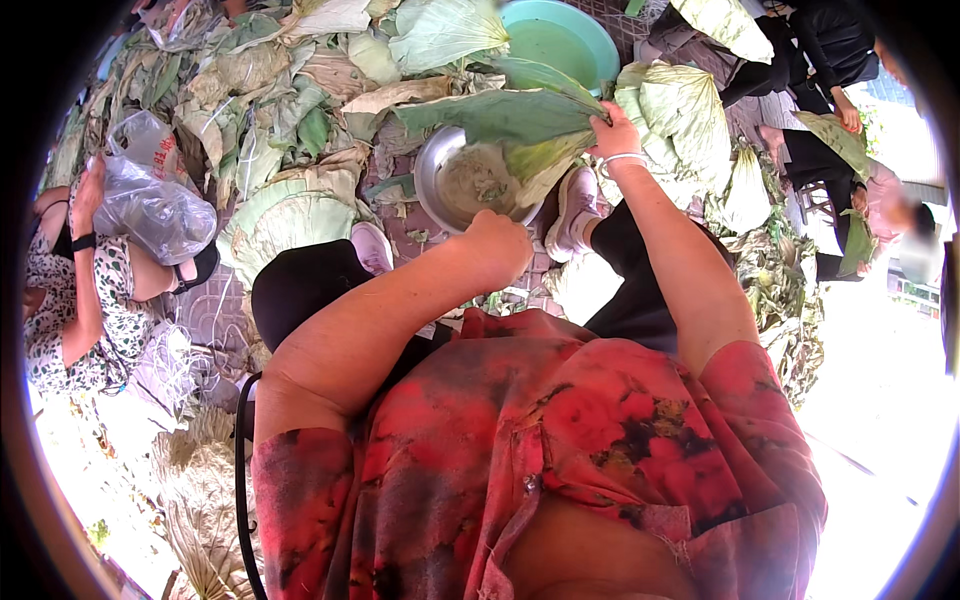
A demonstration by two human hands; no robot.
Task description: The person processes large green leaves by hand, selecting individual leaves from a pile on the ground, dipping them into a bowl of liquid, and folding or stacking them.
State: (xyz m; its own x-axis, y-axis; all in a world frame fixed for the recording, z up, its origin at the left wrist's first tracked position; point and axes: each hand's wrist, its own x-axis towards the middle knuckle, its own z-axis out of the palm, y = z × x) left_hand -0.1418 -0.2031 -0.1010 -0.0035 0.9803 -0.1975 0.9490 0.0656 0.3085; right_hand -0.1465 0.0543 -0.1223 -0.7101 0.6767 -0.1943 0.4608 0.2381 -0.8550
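My right hand [619, 139], with a pale bangle at the wrist, pinches the edge of a large folded lotus leaf [510, 116]. The leaf spreads leftward from my fingers, and a yellow-green fold hangs over a metal basin [433, 187]. Murky liquid with leaf scraps lies in the basin. My left hand [495, 244] is curled at the basin's near rim, back of the hand towards me. Its fingertips are hidden, so whether it holds anything does not show.
A turquoise tub [611, 45] of greenish liquid stands beyond the basin. Stacked dried lotus leaves [292, 217] cover the ground at left; more leaves [675, 112] lie at right. A person [86, 300] sits at left by a plastic bag [161, 202]. Other people [832, 45] handle leaves at right.
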